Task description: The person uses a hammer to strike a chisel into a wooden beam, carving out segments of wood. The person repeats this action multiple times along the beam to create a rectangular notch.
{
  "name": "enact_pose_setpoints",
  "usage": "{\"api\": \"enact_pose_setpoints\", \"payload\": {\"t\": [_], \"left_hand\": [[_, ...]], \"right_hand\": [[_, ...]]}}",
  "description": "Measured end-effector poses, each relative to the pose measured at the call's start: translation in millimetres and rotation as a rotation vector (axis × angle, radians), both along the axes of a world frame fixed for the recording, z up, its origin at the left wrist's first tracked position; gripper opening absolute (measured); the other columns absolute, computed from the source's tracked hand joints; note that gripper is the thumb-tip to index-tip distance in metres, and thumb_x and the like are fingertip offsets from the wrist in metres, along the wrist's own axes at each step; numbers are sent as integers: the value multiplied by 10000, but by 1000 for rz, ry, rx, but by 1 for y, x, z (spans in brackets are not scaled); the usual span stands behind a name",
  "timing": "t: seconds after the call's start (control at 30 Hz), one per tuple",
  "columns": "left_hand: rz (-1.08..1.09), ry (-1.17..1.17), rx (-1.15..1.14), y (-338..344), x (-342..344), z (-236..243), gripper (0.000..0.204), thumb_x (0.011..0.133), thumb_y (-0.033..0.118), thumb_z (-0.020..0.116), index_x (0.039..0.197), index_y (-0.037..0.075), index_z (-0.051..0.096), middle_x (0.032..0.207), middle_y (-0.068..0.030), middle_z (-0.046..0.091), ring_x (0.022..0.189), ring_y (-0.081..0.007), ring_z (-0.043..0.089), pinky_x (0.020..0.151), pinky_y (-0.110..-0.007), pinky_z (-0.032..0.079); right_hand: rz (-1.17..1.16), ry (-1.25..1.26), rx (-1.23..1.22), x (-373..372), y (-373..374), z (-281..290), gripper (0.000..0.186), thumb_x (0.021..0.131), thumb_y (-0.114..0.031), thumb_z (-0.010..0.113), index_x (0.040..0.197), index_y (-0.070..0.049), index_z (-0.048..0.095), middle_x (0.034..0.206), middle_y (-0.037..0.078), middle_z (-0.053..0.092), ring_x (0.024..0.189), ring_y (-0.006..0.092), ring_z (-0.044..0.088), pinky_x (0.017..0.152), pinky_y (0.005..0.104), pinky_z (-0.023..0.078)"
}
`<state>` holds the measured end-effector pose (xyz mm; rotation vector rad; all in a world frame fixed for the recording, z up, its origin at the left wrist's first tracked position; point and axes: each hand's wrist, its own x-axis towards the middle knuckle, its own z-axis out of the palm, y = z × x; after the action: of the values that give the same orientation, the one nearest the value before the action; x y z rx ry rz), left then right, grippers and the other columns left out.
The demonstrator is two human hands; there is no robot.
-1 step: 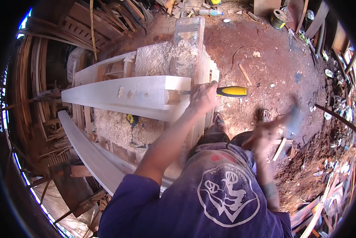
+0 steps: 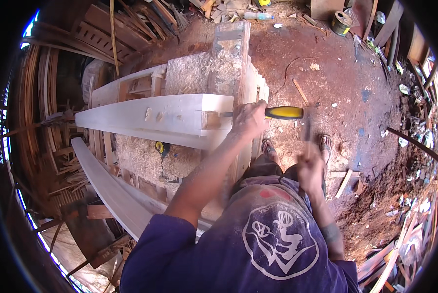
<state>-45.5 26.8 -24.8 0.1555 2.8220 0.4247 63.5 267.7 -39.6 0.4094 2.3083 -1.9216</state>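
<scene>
My left hand (image 2: 250, 119) grips a chisel with a yellow-and-black handle (image 2: 285, 112), held horizontally with its blade at the recessed end of a pale timber beam (image 2: 140, 112). The beam lies across a rough wooden workbench (image 2: 228, 39) and has chips on its top. My right hand (image 2: 310, 166) is closed round a hammer (image 2: 307, 124), blurred by motion, whose head is close by the outer end of the chisel handle. A second long pale board (image 2: 106, 180) lies below the beam on the left.
A yellow tape measure (image 2: 161, 146) lies on the bench. Stacked boards (image 2: 48, 107) line the left side. The dirt floor (image 2: 336, 83) has shavings and offcuts, with a tin (image 2: 342, 23) and a plastic bottle (image 2: 259, 15) at the back. My sandalled feet (image 2: 325, 144) show beside the bench.
My right hand has swung the hammer leftward, in toward the chisel handle. My left hand and the beam have hardly moved.
</scene>
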Motion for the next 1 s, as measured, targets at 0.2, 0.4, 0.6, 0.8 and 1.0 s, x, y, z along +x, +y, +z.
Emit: {"api": "enact_pose_setpoints", "payload": {"t": [0.2,0.4,0.6,0.8,1.0], "left_hand": [[43,44,-1,-14,6,7,273,784,161,664,1038,63,659,860,-166,734,880,-370,718,831,-506,529],[19,21,-22,-8,3,3,253,795,151,648,1033,65,658,875,-157,735,884,-368,715,845,-509,521],[135,-13,-56,-20,14,22,222,813,151,657,1031,151,695,924,-107,725,929,-357,690,825,-486,539],[45,-91,-60,-26,9,12,233,840,167,618,1058,90,646,975,-143,730,965,-373,689,877,-503,513],[-124,61,85,-73,47,10,224,836,166,638,1054,126,666,931,-123,724,896,-359,703,847,-504,528]], "right_hand": [[-177,-175,-69,-18,59,13,166,883,-44,580,742,-126,546,536,-32,482,413,47,432,334,246,358],[1,281,103,-5,-17,-8,192,832,-173,651,729,-98,508,572,0,474,488,116,472,462,295,416],[-180,-78,-184,-12,28,-9,169,852,-47,572,710,-128,529,544,-11,481,404,58,418,335,228,341],[87,18,57,-1,-20,-9,172,853,-152,605,718,-115,506,540,10,493,460,120,471,415,297,421],[138,-211,57,-1,7,-14,97,845,-89,611,911,-32,569,668,25,550,455,119,474,394,265,417]]}}
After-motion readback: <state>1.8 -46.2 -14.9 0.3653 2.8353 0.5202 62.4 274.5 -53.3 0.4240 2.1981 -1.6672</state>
